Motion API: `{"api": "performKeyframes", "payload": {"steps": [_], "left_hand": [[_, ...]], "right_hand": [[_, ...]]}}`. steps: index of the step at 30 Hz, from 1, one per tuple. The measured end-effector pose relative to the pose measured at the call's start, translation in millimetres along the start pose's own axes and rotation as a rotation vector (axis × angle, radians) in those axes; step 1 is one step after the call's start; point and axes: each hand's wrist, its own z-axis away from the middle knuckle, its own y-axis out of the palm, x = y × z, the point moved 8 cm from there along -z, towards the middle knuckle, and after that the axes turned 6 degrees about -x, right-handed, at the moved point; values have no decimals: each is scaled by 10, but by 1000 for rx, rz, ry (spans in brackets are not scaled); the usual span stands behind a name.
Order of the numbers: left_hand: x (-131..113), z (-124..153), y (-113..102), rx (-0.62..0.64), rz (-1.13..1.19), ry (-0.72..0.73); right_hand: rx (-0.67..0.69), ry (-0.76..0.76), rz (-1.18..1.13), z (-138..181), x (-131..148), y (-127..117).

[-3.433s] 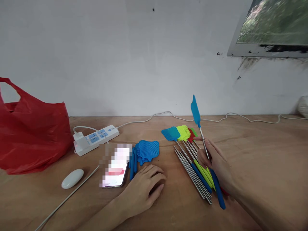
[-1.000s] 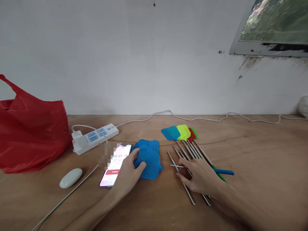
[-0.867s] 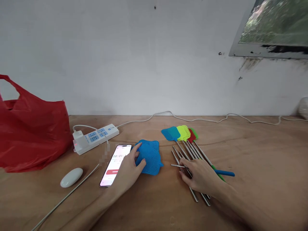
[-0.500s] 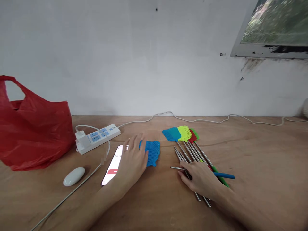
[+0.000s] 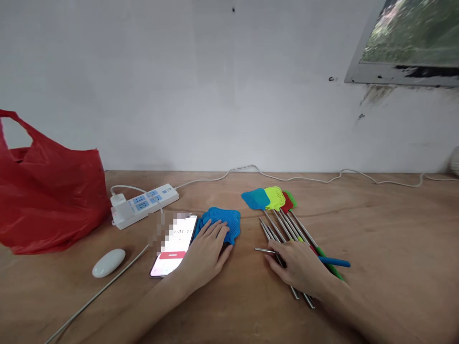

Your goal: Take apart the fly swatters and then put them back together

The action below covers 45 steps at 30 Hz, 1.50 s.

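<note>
My left hand (image 5: 208,248) lies with stretched fingers on a pile of blue fly swatter heads (image 5: 229,220), just right of a phone (image 5: 175,246) with a running timer. Over a bundle of metal rods (image 5: 267,231) rests my right hand (image 5: 296,265), its fingers curled down and a short rod end (image 5: 264,250) poking out to the left. A blue handle (image 5: 335,262) and a green handle (image 5: 335,272) stick out on its other side. Beyond it fan out fly swatters with blue (image 5: 256,198), yellow (image 5: 275,198), red (image 5: 288,203) and green heads. My palm hides part of the bundle.
A red plastic bag (image 5: 53,196) stands at the left. Near it are a white power strip (image 5: 143,206) with a plugged-in charger and a white mouse-shaped object (image 5: 109,263). A thin cable (image 5: 297,179) runs along the wall; another crosses the front left.
My left hand has come down and slightly right onto the blue swatter heads, uncovering more of the phone screen. My right hand has stayed in place on the rods.
</note>
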Motion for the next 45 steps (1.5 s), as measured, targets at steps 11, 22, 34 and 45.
{"api": "performKeyframes", "payload": {"steps": [11,22,34,45], "left_hand": [[-115,48,-191,-67,192,34],[-182,70,-238,-1,438,-57],[-304,157,-67,188,660,-179],[-372,278,79,264,796,-278]], "right_hand": [[-409,183,-518,54,-326,-736],[-333,572,-1519,8,-417,-327],[-171,501,-1741,-18,-136,75],[-104,321,-1575,-2,104,64]]}}
